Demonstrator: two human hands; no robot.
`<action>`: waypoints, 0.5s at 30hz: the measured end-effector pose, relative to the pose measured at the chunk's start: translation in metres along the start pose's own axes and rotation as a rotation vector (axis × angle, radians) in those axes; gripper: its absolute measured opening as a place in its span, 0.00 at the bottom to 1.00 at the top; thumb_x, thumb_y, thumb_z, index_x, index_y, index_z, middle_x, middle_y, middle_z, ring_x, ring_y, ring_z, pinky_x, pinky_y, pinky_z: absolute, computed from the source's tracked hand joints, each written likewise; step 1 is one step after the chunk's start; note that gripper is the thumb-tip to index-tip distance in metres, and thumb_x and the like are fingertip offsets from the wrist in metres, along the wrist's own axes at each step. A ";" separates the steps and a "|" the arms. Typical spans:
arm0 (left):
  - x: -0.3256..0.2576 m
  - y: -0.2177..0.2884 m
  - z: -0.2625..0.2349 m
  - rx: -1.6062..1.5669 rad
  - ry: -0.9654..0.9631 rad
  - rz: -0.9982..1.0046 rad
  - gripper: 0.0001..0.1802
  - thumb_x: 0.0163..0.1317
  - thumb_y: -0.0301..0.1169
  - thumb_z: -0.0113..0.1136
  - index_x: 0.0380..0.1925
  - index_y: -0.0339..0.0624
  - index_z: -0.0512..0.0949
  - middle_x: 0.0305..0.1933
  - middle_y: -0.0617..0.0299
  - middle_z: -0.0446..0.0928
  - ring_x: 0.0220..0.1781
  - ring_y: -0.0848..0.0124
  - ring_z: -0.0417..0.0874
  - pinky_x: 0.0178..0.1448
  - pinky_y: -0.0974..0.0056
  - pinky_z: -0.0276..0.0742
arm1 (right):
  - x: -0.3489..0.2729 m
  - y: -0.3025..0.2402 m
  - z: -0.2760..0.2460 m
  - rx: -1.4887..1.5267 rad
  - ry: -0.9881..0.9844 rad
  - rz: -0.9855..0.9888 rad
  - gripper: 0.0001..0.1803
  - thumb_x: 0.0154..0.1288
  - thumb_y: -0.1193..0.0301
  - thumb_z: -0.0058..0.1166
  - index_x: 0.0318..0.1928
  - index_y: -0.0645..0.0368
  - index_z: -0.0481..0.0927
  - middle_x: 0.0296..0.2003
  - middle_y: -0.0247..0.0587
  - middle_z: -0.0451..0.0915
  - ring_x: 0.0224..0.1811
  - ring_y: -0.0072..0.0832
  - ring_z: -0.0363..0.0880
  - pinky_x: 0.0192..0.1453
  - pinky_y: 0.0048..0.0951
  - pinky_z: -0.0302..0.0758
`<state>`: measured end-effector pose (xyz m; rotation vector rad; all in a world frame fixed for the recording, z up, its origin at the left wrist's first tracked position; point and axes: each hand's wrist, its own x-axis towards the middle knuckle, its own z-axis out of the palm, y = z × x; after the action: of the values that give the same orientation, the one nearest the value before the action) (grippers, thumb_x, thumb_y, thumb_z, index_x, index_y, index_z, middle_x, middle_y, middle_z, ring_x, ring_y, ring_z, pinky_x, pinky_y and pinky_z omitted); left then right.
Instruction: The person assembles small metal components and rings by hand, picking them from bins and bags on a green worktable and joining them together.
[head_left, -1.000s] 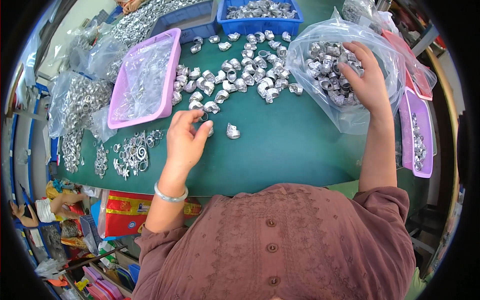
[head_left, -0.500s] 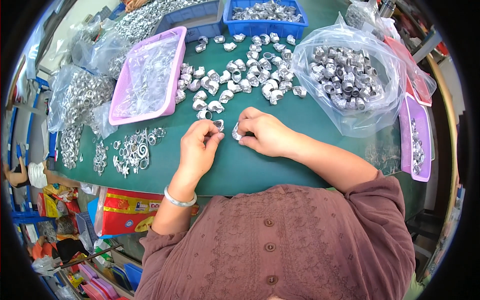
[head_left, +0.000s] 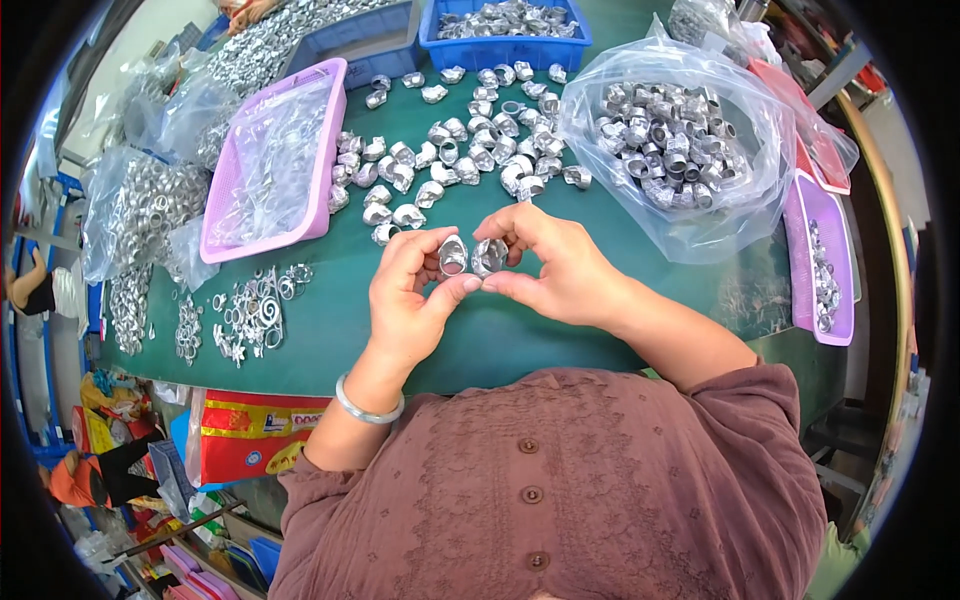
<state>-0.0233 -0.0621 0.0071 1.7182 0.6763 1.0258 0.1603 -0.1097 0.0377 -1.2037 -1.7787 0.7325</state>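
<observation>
Seen from above, two bare hands meet over the middle of a dark green table (head_left: 330, 300). The left hand (head_left: 410, 295) pinches a small shiny silver metal fitting (head_left: 453, 254) between thumb and curled fingers, and the right hand (head_left: 555, 265) pinches a second silver metal fitting (head_left: 489, 256) the same way; the two pieces sit side by side, touching or nearly so, just above the tabletop. Both thumbs point inward and almost meet beneath the pieces. Just beyond the fingertips lies a loose scatter of similar silver fittings (head_left: 455, 150) spread across the table. To the right of it stands an open clear plastic bag full of silver fittings (head_left: 665, 135). To the left rests a pink rectangular plastic tray (head_left: 265, 165) holding clear plastic bags, and in front of that tray a small heap of thin silver rings and clips (head_left: 245, 315). At the far edge stands a blue plastic bin of metal parts (head_left: 505, 25). A purple tray (head_left: 820, 260) with a few small parts sits at the far right. More clear bags of metal parts (head_left: 140, 210) pile at the left edge. Both forearms rise from the lower edge and angle inward; the left wrist wears a silver bangle (head_left: 368, 402), and the right arm comes out of a brownish patterned sleeve (head_left: 720, 400).
</observation>
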 end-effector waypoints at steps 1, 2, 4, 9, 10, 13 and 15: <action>0.000 0.000 0.001 -0.089 -0.011 -0.047 0.25 0.47 0.19 0.64 0.47 0.35 0.70 0.42 0.63 0.66 0.37 0.77 0.74 0.41 0.73 0.74 | -0.001 0.002 0.000 0.032 0.002 -0.017 0.20 0.48 0.75 0.62 0.42 0.60 0.69 0.35 0.39 0.75 0.30 0.28 0.76 0.31 0.26 0.73; 0.000 -0.001 0.002 -0.090 -0.013 -0.046 0.25 0.47 0.19 0.64 0.47 0.35 0.70 0.42 0.63 0.66 0.37 0.77 0.74 0.41 0.73 0.74 | -0.001 0.004 -0.001 0.064 0.002 -0.036 0.21 0.47 0.75 0.64 0.43 0.61 0.71 0.35 0.37 0.76 0.31 0.24 0.77 0.32 0.24 0.73; -0.001 -0.001 0.004 -0.350 -0.020 -0.181 0.22 0.48 0.19 0.64 0.45 0.33 0.70 0.40 0.64 0.69 0.37 0.77 0.75 0.41 0.73 0.74 | -0.001 0.003 -0.004 0.105 -0.012 -0.023 0.21 0.47 0.75 0.64 0.43 0.62 0.72 0.34 0.36 0.76 0.31 0.23 0.76 0.33 0.23 0.73; 0.003 0.006 0.003 -0.485 -0.146 -0.478 0.17 0.57 0.28 0.58 0.45 0.34 0.70 0.36 0.63 0.74 0.34 0.77 0.76 0.38 0.74 0.74 | -0.004 0.008 -0.007 0.199 -0.022 0.030 0.20 0.50 0.73 0.63 0.43 0.64 0.74 0.31 0.37 0.77 0.29 0.21 0.75 0.32 0.23 0.74; 0.003 0.005 0.003 -0.465 -0.175 -0.559 0.17 0.61 0.33 0.54 0.46 0.35 0.70 0.35 0.62 0.76 0.33 0.77 0.77 0.36 0.75 0.74 | -0.004 0.012 -0.006 0.347 -0.038 0.148 0.20 0.52 0.72 0.62 0.45 0.66 0.74 0.31 0.37 0.77 0.29 0.21 0.75 0.33 0.22 0.73; 0.007 0.011 0.008 -0.587 -0.201 -0.681 0.18 0.65 0.37 0.46 0.46 0.32 0.70 0.36 0.58 0.76 0.31 0.74 0.79 0.36 0.73 0.77 | -0.004 0.019 -0.008 0.569 -0.075 0.300 0.21 0.55 0.71 0.59 0.47 0.71 0.72 0.31 0.38 0.77 0.29 0.20 0.75 0.33 0.20 0.73; 0.010 0.009 0.006 -0.677 -0.198 -0.717 0.19 0.66 0.37 0.44 0.46 0.31 0.69 0.37 0.56 0.76 0.32 0.72 0.80 0.37 0.71 0.78 | 0.000 0.015 -0.012 0.755 -0.102 0.521 0.20 0.56 0.71 0.59 0.46 0.72 0.72 0.30 0.39 0.77 0.29 0.21 0.75 0.31 0.21 0.73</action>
<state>-0.0132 -0.0602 0.0175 0.8582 0.6433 0.4758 0.1779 -0.1045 0.0311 -1.0918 -1.0644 1.6123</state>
